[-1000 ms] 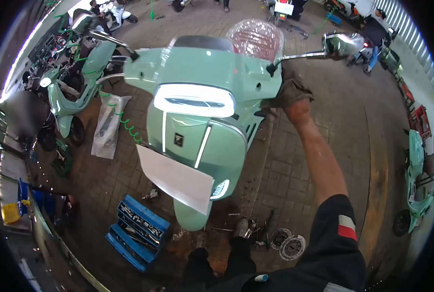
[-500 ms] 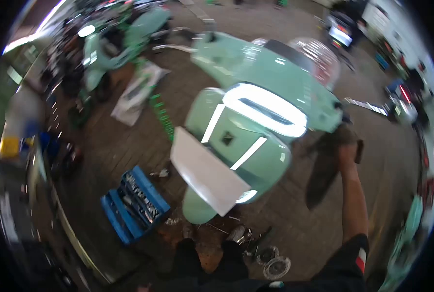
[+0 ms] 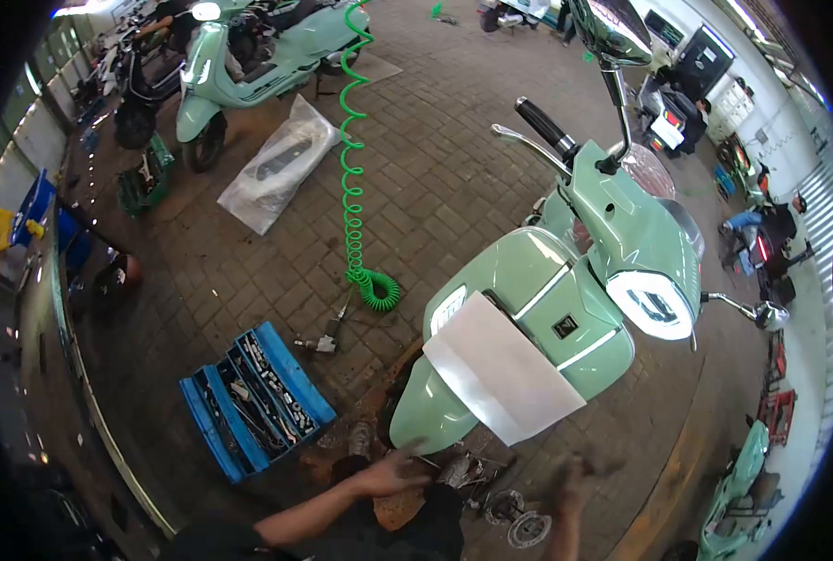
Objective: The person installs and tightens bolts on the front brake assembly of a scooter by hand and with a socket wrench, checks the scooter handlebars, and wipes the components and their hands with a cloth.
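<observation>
My left hand [image 3: 387,475] hovers over my lap, beside the front fender [image 3: 426,416] of a mint-green scooter [image 3: 580,280]. Its fingers are stretched out, with nothing visible in them. My right hand [image 3: 575,481] is smeared by motion, lower right of the scooter's front. It is apart from the bodywork, and I cannot make out its fingers. A white sheet [image 3: 505,369] leans across the scooter's front shield. The handlebar is turned, and the headlight [image 3: 655,304] is lit. Metal discs [image 3: 529,529] and loose parts lie on the floor between my hands.
A blue toolbox [image 3: 259,402] full of tools stands open at left. Near it lies an air tool [image 3: 323,338] on a coiled green hose [image 3: 353,187]. Farther off are a plastic-wrapped part [image 3: 281,164], another green scooter [image 3: 248,79], and people beside vehicles at right.
My right hand has left the handlebar end and come down towards me. My left hand has come into view. The handlebar is turned differently, and the scooter sits farther right in view.
</observation>
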{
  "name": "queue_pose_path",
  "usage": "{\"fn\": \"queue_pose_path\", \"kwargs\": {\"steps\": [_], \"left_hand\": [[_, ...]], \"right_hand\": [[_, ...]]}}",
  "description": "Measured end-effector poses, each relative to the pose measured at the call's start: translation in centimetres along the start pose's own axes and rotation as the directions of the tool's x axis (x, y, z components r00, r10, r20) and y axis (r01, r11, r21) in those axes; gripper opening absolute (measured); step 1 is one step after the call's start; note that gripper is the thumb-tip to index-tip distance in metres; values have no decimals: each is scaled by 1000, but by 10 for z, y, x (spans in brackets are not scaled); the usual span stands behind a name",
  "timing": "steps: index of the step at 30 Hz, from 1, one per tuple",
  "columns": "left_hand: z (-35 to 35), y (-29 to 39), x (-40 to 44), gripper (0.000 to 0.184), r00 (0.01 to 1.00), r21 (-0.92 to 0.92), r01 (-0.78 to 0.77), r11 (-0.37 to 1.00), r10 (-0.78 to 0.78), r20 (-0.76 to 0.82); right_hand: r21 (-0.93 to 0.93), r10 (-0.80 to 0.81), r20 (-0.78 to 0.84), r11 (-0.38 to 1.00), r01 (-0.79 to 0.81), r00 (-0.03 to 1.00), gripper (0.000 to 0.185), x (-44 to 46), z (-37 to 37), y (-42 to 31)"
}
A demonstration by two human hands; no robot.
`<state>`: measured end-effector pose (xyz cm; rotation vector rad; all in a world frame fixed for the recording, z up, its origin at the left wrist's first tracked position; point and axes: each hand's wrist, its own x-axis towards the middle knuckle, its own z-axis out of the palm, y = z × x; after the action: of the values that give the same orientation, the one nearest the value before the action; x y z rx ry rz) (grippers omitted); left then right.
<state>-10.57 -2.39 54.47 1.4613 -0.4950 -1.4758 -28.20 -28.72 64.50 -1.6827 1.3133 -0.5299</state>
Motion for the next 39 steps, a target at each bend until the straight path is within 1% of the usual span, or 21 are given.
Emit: {"fn": "queue_pose_path", "kwargs": {"steps": [1,2,4,6,8,9,11,12,15,17,19,21,22,24,28,30,32,34,36,38,39], "left_hand": [[10,7,17,71,983,-2,-102,995,101,150],[27,-10,41,69,979,-206,-42,978,82,188],[29,0,53,66,969,-383,30,923,68,240],[8,43,56,58,1000,-650,9,760,-1,13],[-39,127,32,50,962,-369,-145,918,44,-270],[-54,166,25,42,882,-296,-340,892,194,-429],[-78,221,46,34,527,112,-686,718,598,-603],[-90,265,52,39,210,558,-707,434,882,-421],[-110,373,105,46,16,916,-400,10,1000,-3],[-140,397,180,41,98,973,32,-227,970,223],[-163,407,211,38,285,940,203,-273,935,210],[-174,417,209,36,469,942,276,-192,882,42],[-183,414,201,36,503,943,269,-196,864,36],[-201,432,188,31,491,965,263,0,861,-133],[-180,444,212,26,477,927,372,-52,867,-144],[-155,440,232,26,355,933,246,-263,920,166],[-177,441,241,24,395,934,279,-224,913,101],[-259,420,243,25,46,939,342,45,997,-64],[-316,364,153,33,410,873,464,-150,910,-61],[-343,283,113,28,320,808,564,170,857,-404],[-301,253,77,29,278,841,432,327,838,-469]], "right_hand": [[-87,38,188,996,-22,981,42,-29,25,-25],[-187,141,443,980,-63,886,45,-43,51,-26],[-278,248,643,957,-80,725,50,-54,78,-41],[290,56,763,860,-419,644,64,-59,80,-72],[378,-14,735,839,-392,678,66,-57,58,-94],[458,-85,706,812,-361,703,68,-55,49,-99],[486,-43,632,800,-352,774,69,-58,35,-88],[512,-3,559,788,-342,829,70,-61,29,-78],[411,41,551,856,-314,834,68,-75,22,-31],[337,29,475,917,-212,880,53,-92,28,-7],[259,25,390,956,-136,920,39,-90,32,-5],[205,278,557,867,-454,783,48,-100,30,-16],[194,308,568,851,-488,763,48,-111,26,-2],[42,283,526,933,-357,802,51,-116,32,23],[124,292,552,898,-423,781,54,-126,22,12],[131,306,538,890,-436,785,54,-125,26,7],[111,339,530,881,-460,777,55,-132,20,13],[112,285,520,912,-395,805,56,-139,16,33],[118,289,530,906,-407,797,59,-160,1,69],[134,301,535,893,-431,790,63,-160,3,86],[188,350,562,828,-528,750,64,-161,5,87]]}}
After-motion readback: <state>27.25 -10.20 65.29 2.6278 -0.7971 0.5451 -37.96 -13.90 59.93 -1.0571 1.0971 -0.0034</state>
